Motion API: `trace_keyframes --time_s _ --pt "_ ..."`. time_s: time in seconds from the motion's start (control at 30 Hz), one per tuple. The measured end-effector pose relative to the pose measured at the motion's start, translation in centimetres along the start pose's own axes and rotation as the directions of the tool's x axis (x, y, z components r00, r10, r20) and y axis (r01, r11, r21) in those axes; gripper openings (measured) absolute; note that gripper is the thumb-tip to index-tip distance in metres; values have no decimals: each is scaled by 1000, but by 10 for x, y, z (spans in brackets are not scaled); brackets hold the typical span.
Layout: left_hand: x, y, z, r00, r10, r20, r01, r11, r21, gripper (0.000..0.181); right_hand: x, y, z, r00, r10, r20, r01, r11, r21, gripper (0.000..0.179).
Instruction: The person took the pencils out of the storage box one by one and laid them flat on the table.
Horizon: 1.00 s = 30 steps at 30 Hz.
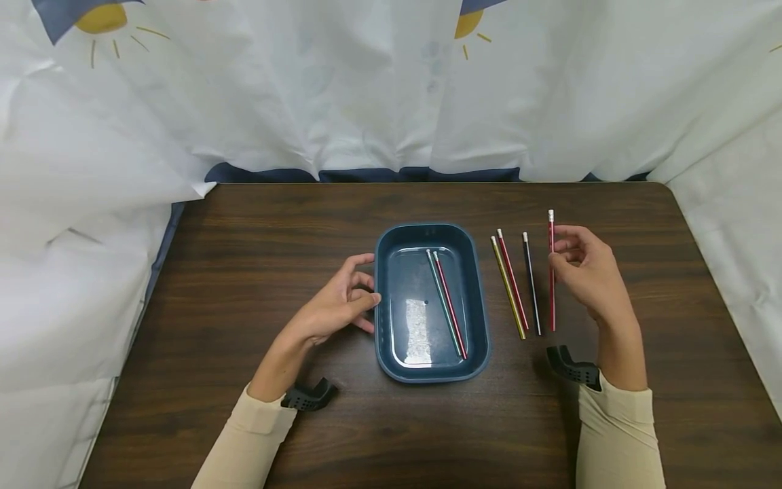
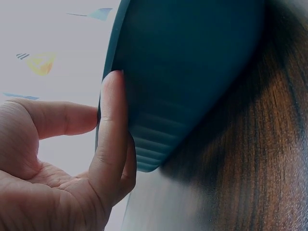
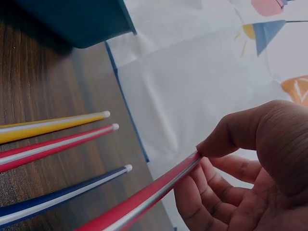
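Note:
My right hand [image 1: 583, 268] pinches a red pencil [image 1: 552, 299] between thumb and fingertips, its white eraser end pointing away from me. In the right wrist view the same red pencil [image 3: 149, 195] slants up into the fingers. My left hand [image 1: 339, 299] grips the left rim of a blue plastic tray [image 1: 430, 375], thumb on the rim and fingers along the outer wall, as the left wrist view of the tray [image 2: 187, 57] also shows. Inside the tray lie a green pencil [image 1: 444, 302] and a red pencil [image 1: 451, 305], side by side.
Between the tray and my right hand, a yellow pencil [image 1: 508, 288], another red pencil [image 1: 513, 280] and a dark blue pencil [image 1: 531, 284] lie on the brown wooden table [image 1: 275, 231]. A white curtain [image 1: 366, 88] hangs along the table's far edge.

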<state>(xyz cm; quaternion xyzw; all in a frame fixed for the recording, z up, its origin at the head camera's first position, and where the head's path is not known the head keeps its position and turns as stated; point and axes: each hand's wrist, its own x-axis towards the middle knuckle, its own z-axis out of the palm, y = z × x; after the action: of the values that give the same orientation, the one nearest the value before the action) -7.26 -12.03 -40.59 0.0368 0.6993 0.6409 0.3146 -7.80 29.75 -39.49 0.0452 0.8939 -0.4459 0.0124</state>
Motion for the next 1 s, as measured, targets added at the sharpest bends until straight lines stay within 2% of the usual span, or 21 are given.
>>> trace_keyframes --time_s 0.43,1.0 --pt "1 -1 -1 1000 5 0 -5 1000 1 78 3 5 1 1000 14 13 -13 993 -118 48" --pt "0 0 1 1000 -1 -7 1 1000 3 78 7 13 5 999 39 22 -35 986 -163 49"
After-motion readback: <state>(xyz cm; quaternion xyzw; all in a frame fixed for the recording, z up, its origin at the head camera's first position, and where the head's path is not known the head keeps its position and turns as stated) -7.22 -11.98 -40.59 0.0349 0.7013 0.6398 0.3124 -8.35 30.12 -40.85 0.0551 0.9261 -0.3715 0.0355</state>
